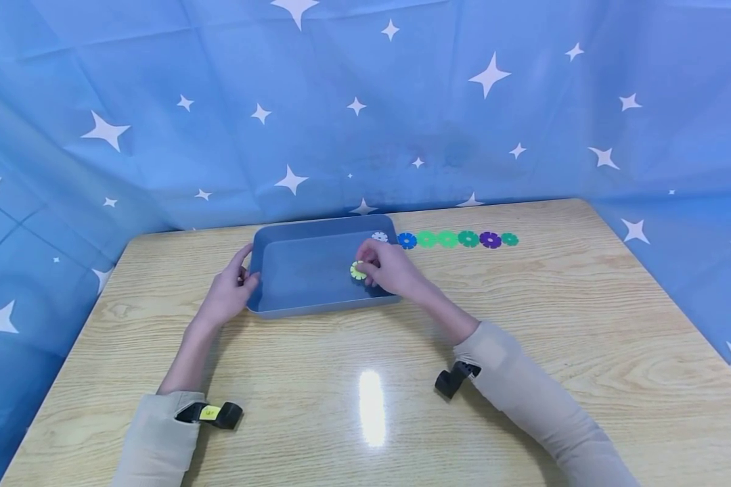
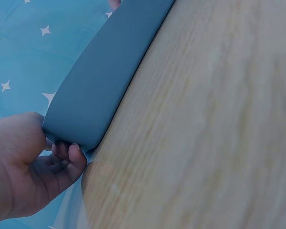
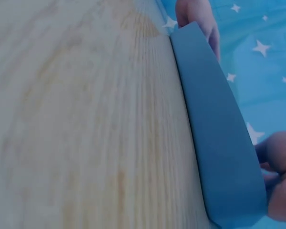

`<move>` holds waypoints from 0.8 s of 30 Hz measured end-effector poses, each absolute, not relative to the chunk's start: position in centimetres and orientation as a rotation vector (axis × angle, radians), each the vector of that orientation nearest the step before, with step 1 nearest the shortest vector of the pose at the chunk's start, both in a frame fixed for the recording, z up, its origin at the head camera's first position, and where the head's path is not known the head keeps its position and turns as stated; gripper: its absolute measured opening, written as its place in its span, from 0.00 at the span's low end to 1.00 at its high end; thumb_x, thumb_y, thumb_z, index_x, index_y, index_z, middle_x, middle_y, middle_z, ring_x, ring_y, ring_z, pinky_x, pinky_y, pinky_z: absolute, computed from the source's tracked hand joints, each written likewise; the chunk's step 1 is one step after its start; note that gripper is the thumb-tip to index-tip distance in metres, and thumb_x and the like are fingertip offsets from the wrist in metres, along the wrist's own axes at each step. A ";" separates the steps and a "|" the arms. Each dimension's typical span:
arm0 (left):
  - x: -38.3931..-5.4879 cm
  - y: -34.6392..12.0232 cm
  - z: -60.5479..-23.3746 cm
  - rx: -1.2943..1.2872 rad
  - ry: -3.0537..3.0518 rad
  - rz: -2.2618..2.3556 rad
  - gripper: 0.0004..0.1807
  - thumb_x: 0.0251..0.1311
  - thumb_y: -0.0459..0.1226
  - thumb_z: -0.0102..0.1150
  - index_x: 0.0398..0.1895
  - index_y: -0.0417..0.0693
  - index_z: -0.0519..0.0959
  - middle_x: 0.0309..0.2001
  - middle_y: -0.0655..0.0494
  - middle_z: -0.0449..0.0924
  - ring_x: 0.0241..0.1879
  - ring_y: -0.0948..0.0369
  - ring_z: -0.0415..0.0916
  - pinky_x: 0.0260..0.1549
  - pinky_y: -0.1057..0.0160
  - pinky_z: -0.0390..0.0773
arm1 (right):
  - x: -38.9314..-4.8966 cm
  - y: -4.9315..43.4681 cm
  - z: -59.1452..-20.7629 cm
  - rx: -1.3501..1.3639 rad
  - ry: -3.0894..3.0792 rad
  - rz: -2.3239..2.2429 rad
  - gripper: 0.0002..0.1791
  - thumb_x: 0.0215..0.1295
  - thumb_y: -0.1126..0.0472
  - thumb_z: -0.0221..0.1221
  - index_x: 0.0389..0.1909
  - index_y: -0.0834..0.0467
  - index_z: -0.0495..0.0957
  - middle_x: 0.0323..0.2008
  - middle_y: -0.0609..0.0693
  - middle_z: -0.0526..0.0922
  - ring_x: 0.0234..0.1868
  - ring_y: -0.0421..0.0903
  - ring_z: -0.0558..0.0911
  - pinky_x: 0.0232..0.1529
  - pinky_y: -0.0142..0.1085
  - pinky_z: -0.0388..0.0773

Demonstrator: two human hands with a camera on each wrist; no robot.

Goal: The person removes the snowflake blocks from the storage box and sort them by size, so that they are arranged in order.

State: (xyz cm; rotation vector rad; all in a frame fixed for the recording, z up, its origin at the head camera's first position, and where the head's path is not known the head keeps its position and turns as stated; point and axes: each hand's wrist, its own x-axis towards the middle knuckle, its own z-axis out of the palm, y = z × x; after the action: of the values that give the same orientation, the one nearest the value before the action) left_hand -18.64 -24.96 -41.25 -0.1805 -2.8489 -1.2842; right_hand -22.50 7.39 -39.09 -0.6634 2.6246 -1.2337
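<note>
My left hand (image 1: pixel 227 292) grips the left end of the blue-grey tray (image 1: pixel 304 270), thumb at the rim and fingers around the outside. Well apart from it, my right hand (image 1: pixel 392 268) pinches a yellow notched disc (image 1: pixel 357 270) between thumb and fingers, over the right part of the tray; the tray's side hides that pinch from the right wrist view. Just behind that hand, a white disc (image 1: pixel 380 237) shows at the tray's back right corner, though I can't fairly tell whether it lies on the tray floor.

Right of the tray, a row runs along the table (image 1: pixel 304 392): a blue disc (image 1: pixel 407 241), two light green discs (image 1: pixel 427 239), a teal disc (image 1: pixel 468 239), a purple disc (image 1: pixel 490 240) and a smaller teal disc (image 1: pixel 510 239).

My sleeves (image 1: pixel 158 439) are pale, with a black device at each cuff. Beyond the table hangs a blue cloth (image 1: pixel 329 142) printed with white stars.
</note>
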 end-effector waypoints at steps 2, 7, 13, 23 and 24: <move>-18.6 -24.9 -41.2 -0.178 -2.848 -1.285 0.34 0.74 0.31 0.47 0.80 0.41 0.52 0.33 0.49 0.66 0.28 0.56 0.64 0.29 0.62 0.68 | -22.7 7.7 -39.0 -0.668 2.625 -1.274 0.07 0.72 0.67 0.60 0.47 0.62 0.79 0.34 0.54 0.83 0.28 0.45 0.84 0.33 0.34 0.82; -18.6 -24.9 -41.1 -0.182 -2.850 -1.283 0.33 0.74 0.31 0.47 0.80 0.41 0.52 0.33 0.49 0.66 0.28 0.55 0.64 0.29 0.62 0.67 | -23.0 9.0 -38.8 -0.656 2.599 -1.422 0.08 0.71 0.68 0.60 0.49 0.64 0.80 0.35 0.57 0.84 0.30 0.49 0.85 0.35 0.37 0.83; -18.5 -24.9 -41.1 -0.182 -2.851 -1.285 0.34 0.74 0.31 0.47 0.80 0.41 0.52 0.33 0.49 0.66 0.28 0.56 0.63 0.29 0.62 0.67 | -23.4 10.9 -38.4 -0.606 2.618 -1.557 0.09 0.71 0.69 0.60 0.50 0.63 0.77 0.35 0.58 0.81 0.30 0.50 0.85 0.35 0.42 0.84; -18.3 -24.9 -40.8 -0.186 -2.853 -1.288 0.34 0.75 0.31 0.47 0.80 0.41 0.51 0.33 0.50 0.66 0.27 0.58 0.63 0.28 0.62 0.66 | -24.2 15.0 -37.9 -0.439 2.675 -1.593 0.12 0.73 0.68 0.58 0.53 0.67 0.74 0.41 0.61 0.79 0.37 0.60 0.85 0.40 0.49 0.83; -18.3 -24.9 -40.8 -0.184 -2.853 -1.288 0.34 0.75 0.31 0.47 0.80 0.41 0.51 0.33 0.50 0.66 0.27 0.58 0.63 0.28 0.62 0.66 | -24.4 15.5 -37.9 -0.417 2.675 -1.592 0.12 0.73 0.68 0.58 0.53 0.68 0.73 0.42 0.61 0.79 0.37 0.61 0.85 0.41 0.49 0.83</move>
State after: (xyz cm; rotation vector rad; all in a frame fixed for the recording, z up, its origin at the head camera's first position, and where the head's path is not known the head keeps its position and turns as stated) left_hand -18.28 -24.89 -40.81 -0.1842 -2.8528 -1.2885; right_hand -24.36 15.53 -37.94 -0.4173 2.6749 -1.5917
